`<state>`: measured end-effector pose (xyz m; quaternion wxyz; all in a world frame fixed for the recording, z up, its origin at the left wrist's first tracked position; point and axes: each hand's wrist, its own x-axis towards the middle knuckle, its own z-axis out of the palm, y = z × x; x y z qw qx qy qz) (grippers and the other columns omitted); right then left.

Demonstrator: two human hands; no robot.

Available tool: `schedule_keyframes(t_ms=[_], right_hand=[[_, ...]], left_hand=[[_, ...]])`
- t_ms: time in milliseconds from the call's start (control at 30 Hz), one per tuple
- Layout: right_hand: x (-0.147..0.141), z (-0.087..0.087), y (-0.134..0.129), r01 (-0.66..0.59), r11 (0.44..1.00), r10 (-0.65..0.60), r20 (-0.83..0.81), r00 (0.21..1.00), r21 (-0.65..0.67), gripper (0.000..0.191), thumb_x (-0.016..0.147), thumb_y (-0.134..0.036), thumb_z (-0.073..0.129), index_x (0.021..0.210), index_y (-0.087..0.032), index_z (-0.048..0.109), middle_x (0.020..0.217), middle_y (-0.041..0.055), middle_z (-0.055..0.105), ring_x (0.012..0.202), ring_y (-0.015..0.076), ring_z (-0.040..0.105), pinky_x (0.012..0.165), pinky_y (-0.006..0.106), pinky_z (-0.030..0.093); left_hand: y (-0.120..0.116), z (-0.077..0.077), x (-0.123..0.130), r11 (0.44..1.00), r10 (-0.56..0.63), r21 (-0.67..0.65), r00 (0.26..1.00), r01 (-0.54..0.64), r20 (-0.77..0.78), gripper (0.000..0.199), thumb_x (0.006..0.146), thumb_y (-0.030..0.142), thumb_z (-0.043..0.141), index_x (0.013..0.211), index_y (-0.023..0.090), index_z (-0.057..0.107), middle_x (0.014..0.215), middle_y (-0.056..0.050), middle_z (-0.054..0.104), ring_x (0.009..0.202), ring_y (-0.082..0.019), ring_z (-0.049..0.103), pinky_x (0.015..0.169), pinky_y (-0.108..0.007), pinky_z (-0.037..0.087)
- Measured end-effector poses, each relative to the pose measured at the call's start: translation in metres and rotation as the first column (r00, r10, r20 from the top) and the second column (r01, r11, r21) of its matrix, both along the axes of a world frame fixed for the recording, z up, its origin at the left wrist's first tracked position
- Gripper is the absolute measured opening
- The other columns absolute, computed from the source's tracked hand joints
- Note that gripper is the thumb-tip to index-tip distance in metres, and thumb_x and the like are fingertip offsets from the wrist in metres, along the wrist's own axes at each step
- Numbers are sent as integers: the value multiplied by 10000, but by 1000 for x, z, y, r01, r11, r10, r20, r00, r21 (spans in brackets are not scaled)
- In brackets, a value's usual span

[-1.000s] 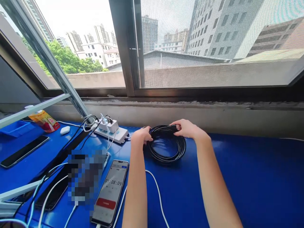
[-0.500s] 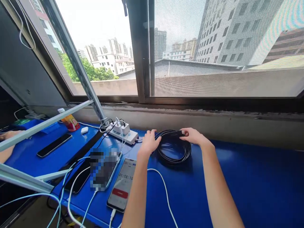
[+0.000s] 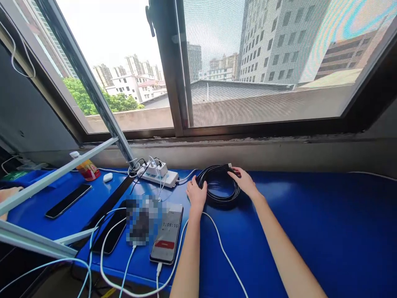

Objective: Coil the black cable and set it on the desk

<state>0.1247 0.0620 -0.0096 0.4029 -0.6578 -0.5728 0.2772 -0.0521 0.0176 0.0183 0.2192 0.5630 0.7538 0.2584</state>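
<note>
A coil of black cable [image 3: 219,203] lies on the blue tabletop below the window. One of its ends, a black plug with a pale metal tip [image 3: 229,165], points up at the coil's far right. My left hand [image 3: 197,193] grips the left side of the coil, thumb on the inner side and fingers around the outside. At the upper right, my right hand [image 3: 245,182] has thumb and forefinger closed on the coil just beside the plug. Left of my left forearm lies a phone [image 3: 167,234] with a timer on its screen and a white charging lead [image 3: 159,271] plugged in.
A white power strip [image 3: 166,179] with chargers stands near the wall. Further left are dark phones [image 3: 68,200], a white earbud case [image 3: 108,177] and a drink bottle [image 3: 88,169]. A metal frame [image 3: 87,74] crosses the left side. Another person's hand [image 3: 9,194] is at the left edge.
The camera view has shifted. Both hands and the coil sit slightly closer to the power strip. My right fingers have slipped down from the plug's tip, which now shows above them.
</note>
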Motion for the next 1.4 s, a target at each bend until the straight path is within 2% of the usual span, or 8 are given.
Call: schedule_keyframes(t_ms=[233,367,467,667,833,1000,1167,1400], right_hand=[[-2,-17,-24,166,981,-136,-261,956,97,286,944,-356,561,1078,-104,582,1005,76,592,932,175,584,838,343,501],[1,-23,-30,243,963,-192,-335,923,117,314,936,-406,505,1019,-112,575,988,86,585,919,186,575,788,330,499],[2,-25,-30,272,956,-218,-357,909,109,319,869,-424,518,964,-125,577,965,92,590,898,197,571,769,324,487],[0,-23,-27,287,952,-231,-372,899,102,424,727,-513,463,917,-153,580,972,109,596,900,237,565,727,315,466],[-1,-18,-29,276,950,-209,-358,910,147,515,627,-567,541,928,-151,584,983,118,577,892,244,553,693,310,469],[-1,-19,-28,207,961,-132,-356,925,183,642,609,-626,561,1043,-154,596,1075,129,541,936,252,541,676,313,476],[1,-30,-21,111,968,-24,-362,932,223,712,521,-600,693,1098,-195,591,1107,111,534,1043,275,508,749,341,496],[1,-41,-15,118,964,-13,-402,916,236,668,550,-565,661,1103,-201,575,990,97,560,893,257,552,774,418,488]], left_hand=[[2,-10,-9,991,46,114,987,-65,156,392,870,358,481,1233,219,529,1318,-85,549,1277,-212,453,1076,-357,320],[5,-10,-14,981,118,123,964,-151,237,357,921,263,323,1143,178,589,1271,-88,581,1193,-158,529,1015,-270,390],[7,-10,-17,976,149,114,950,-186,273,382,908,199,297,1116,151,614,1226,-90,612,1098,-135,588,945,-216,437],[11,-9,-19,972,168,118,950,-204,261,381,899,189,320,1075,167,658,1182,-72,632,1050,-146,604,936,-243,451],[15,-9,-9,981,109,139,975,-138,195,298,880,243,432,914,203,725,1137,-68,640,1160,-191,539,1040,-318,370],[17,-15,2,983,83,152,986,-105,143,258,835,282,525,963,191,729,1189,-99,610,1242,-252,473,1074,-389,326],[19,-26,3,936,65,328,979,-127,194,221,793,223,548,853,202,759,1103,-103,639,1138,-267,549,1012,-418,386],[24,-39,1,861,-17,496,969,-111,247,231,794,205,539,821,242,766,987,-78,674,1001,-239,612,923,-413,439]])
